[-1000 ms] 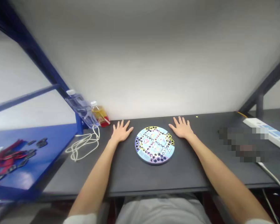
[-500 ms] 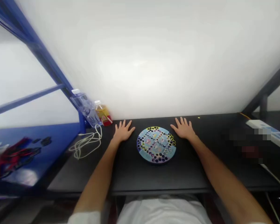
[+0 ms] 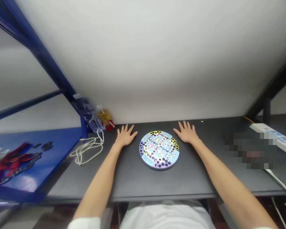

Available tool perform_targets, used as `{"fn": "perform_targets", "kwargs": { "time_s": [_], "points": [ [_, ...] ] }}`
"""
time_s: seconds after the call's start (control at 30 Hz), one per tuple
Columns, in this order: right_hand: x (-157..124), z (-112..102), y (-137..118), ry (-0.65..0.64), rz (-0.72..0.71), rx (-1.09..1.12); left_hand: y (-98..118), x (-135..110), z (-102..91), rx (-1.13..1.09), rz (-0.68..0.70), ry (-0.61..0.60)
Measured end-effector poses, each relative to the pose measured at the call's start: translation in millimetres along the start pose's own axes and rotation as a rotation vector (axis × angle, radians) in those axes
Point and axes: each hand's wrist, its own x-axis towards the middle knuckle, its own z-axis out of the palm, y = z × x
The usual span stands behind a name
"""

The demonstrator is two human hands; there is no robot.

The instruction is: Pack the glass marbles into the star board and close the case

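Fingers (image 3: pixel 131 128) fanned wide on both sides and nothing gripped: the left hand (image 3: pixel 124 137) lies palm down and open on the dark table (image 3: pixel 138 184), and the right hand (image 3: pixel 187 134) mirrors it, just as open. Between them, slightly nearer the person, sits the round game board (image 3: pixel 159 150), flat, touched by neither hand, its face dotted with ringed holes. Here's the first danger: a sideways sweep of either thumb could catch the rim and skid the board over that smooth-looking top, and if any loose pieces sit in it, too small to tell from here, a knock could scatter them. Out past the left hand, watch the white cable (image 3: pixel 90 148) heaped in loops; a wide-swinging forearm might snag and drag it. Just behind the loops, a clear bottle (image 3: pixel 90 116) and a yellow-and-red bottle (image 3: pixel 106 119) stand side by side, and a careless reach could topple either, with a spill the likely cost. Far right lies a white power strip (image 3: pixel 274 136), well apart from the right hand; nearer the front, a pale cord (image 3: pixel 280 182) runs off the edge, and an elbow hooking it could tug whatever it feeds.
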Motion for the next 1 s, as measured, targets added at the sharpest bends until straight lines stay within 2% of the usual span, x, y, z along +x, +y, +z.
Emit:
{"fn": "perform_targets", "kwargs": {
  "time_s": [1.0],
  "points": [
    [1.9,0.2,0.3,0.015,-0.005,-0.012,-0.2,0.7,-0.7,-0.005,0.002,0.019]
  ]
}}
